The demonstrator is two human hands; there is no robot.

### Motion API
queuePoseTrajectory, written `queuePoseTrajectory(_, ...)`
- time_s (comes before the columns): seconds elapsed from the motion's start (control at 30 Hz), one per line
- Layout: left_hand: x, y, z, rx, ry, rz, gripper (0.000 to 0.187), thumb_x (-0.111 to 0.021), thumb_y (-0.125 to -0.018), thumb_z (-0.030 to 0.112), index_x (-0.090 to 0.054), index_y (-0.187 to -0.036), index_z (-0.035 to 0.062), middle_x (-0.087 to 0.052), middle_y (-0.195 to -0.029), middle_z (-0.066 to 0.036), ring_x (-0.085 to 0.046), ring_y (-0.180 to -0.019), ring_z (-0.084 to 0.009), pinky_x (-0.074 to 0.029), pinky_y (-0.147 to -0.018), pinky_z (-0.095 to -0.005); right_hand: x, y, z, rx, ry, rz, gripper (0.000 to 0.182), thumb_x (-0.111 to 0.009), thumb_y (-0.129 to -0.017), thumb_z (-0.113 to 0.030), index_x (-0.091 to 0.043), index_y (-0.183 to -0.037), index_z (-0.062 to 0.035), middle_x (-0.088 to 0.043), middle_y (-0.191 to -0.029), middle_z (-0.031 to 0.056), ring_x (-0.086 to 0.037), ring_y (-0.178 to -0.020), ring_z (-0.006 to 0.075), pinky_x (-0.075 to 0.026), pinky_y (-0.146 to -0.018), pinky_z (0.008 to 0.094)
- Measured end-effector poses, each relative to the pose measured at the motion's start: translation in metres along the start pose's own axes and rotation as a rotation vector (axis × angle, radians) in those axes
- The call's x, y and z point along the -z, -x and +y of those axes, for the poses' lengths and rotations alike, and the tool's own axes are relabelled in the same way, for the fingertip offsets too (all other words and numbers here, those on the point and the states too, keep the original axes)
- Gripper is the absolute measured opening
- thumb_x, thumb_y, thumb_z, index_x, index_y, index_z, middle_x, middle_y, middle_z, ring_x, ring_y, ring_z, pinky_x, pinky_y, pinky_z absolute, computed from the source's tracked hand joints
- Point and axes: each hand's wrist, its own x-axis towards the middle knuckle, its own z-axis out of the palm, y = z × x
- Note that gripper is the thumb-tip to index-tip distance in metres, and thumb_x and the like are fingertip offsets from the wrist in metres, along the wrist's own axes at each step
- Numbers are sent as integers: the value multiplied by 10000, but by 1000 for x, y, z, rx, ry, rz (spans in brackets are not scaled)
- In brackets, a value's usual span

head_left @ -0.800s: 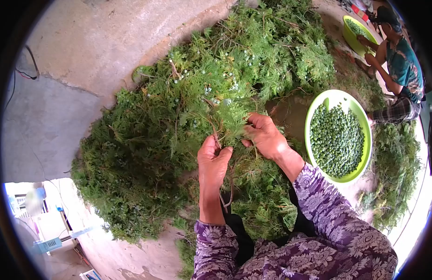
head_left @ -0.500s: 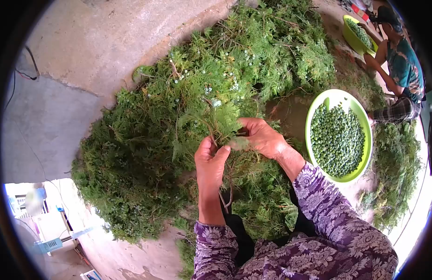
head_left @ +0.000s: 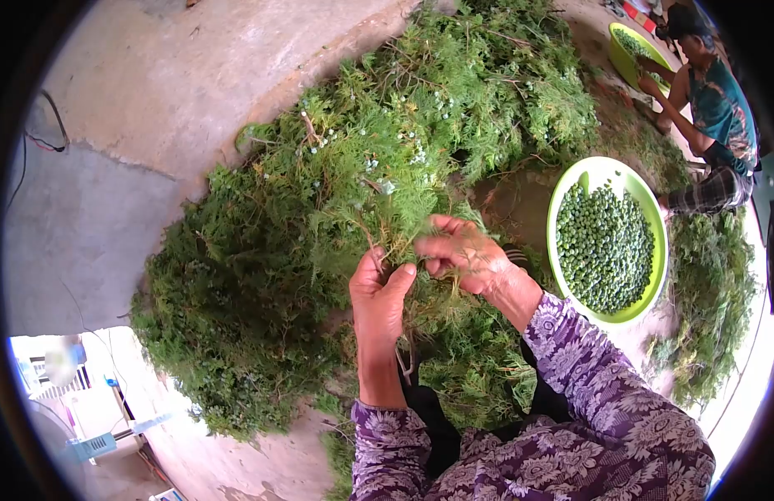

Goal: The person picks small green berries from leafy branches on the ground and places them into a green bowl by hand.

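Note:
My left hand [head_left: 380,301] pinches the thin stem of a leafy green branch [head_left: 387,230] between thumb and fingers. Just to its right, my right hand [head_left: 470,257] has its fingers curled at the foliage; they are blurred, and what they hold is too small to make out. Beneath both hands spreads a large heap of green branches [head_left: 261,234] with small pale berries among the leaves. Right of my right hand stands a lime-green basin [head_left: 555,238] holding many round green berries [head_left: 604,246].
At the upper right another person [head_left: 721,117] sits by a second green basin [head_left: 616,63] with berries. More cut branches [head_left: 708,284] lie at the right. A light-blue object [head_left: 94,447] is at the lower left, and dark cables [head_left: 59,125] are at the upper left.
My right hand has drawn slightly down, its fingers more curled now. My left hand keeps its grip on the stem. The other person's arms have moved up nearer the far basin.

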Motion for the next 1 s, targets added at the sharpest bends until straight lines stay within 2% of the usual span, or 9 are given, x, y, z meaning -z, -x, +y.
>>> queuePoseTrajectory(0.03, 1, 2, 2, 20, -19, 8, 272, -573, -763, -59, -557, -1026, 10, -593, -879, 0, -512, -735, -48, -410, -666, -195, 9, -6, -2, -3, 1, -1, 243, -659, -752, -53, -542, -964, -28, -575, -724, 36, -520, -571, 106, -432, -527, 211)
queuePoseTrajectory(0.1, 3, 4, 3, 40, -37, 15, 281, -572, -760, -61, -560, -1031, 11, -594, -874, 3, -512, -729, -47, -410, -661, -193, 30, -18, -17, 70, -502, -250, 258, -609, -793, -52, -514, -1033, -42, -569, -729, 49, -529, -586, 103, -457, -515, 213)
queuePoseTrajectory(0.13, 4, 5, 4, 43, -38, 25, 280, -575, -757, -59, -565, -1027, 11, -595, -868, 6, -513, -726, -47, -411, -658, -193, 31, -18, -22, 116, -550, -148, 198, -562, -829, -71, -518, -1020, -44, -568, -747, 68, -544, -628, 111, -482, -531, 214)
queuePoseTrajectory(0.27, 6, 5, 2, 44, -28, 13, 267, -593, -749, -42, -585, -1009, 18, -596, -850, 12, -512, -723, -47, -412, -657, -195, 28, -12, -35, 118, -531, -199, 157, -541, -853, -137, -540, -972, -36, -581, -849, 85, -568, -678, 123, -470, -526, 209)
queuePoseTrajectory(0.43, 4, 6, -3, 56, -63, 4, 251, -624, -746, -7, -596, -993, 25, -594, -834, 19, -503, -719, -45, -406, -648, -194, 29, -13, -34, 334, -63, -124, 308, -629, -807, -215, -533, -1032, -26, -571, -859, 21, -554, -711, 92, -454, -541, 216)
queuePoseTrajectory(0.47, 2, 6, -3, 60, -86, 7, 248, -633, -746, 7, -598, -990, 28, -593, -830, 22, -498, -716, -43, -403, -643, -191, 27, -11, -34, 343, 49, -124, 405, -685, -756, -261, -534, -1090, -90, -568, -950, 19, -530, -760, 67, -414, -563, 178)
queuePoseTrajectory(0.6, 4, 4, -10, 44, -173, -34, 252, -635, -754, 25, -595, -1002, 27, -591, -840, 22, -492, -718, -39, -398, -635, -189, 18, -9, -29, 451, 283, -137, 545, -733, -709, -184, -492, -1188, -87, -558, -933, 2, -502, -787, 42, -433, -667, 187)
queuePoseTrajectory(0.8, -1, 5, -12, 78, -244, -64, 260, -638, -757, 23, -590, -1012, 26, -587, -864, 24, -491, -729, -36, -399, -641, -190, 15, -7, -30, 493, 364, -171, 384, -733, -692, -78, -581, -1044, -73, -569, -844, -39, -523, -790, 54, -450, -710, 207)
queuePoseTrajectory(1.0, 5, 1, -6, 7, -311, -192, 271, -533, -859, 150, -519, -1083, -3, -576, -986, -66, -545, -862, -143, -430, -789, -276, 15, -5, -27, 631, 596, -82, 223, -691, -722, -43, -602, -926, -47, -580, -843, -17, -535, -785, 67, -445, -703, 215)
